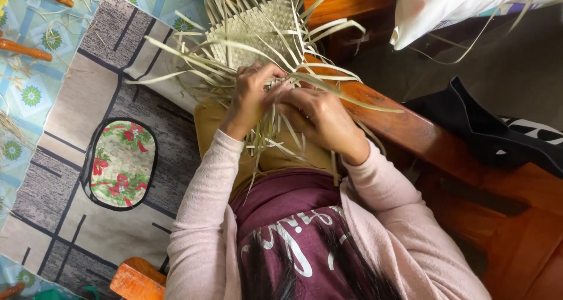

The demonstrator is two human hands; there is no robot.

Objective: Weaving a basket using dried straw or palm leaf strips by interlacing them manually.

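The person sits with the work resting on the lap, close to the body, so both forearms in pink sleeves (205, 206) can steady it from either side. The left hand (251, 97) curls its fingers over a cluster of pale straw strips (275, 133), pinching them against the edge of the weave so they do not slip loose. The right hand (319, 117) lies just beside it, touching it, fingers bent down onto the same strips; it looks clenched on them, pressing them into the row being worked.

Just beyond the hands sits the woven mat piece (258, 27), a tight checkered panel tilted away from the body, with loose strip ends fanning outward in all directions, left free for interlacing.

To the right runs a wooden bench arm (434, 139), with a dark cloth (487, 133) draped near it. On the patterned floor mat (64, 100) to the left lies an oval floral cushion (120, 162), well apart from the weaving.
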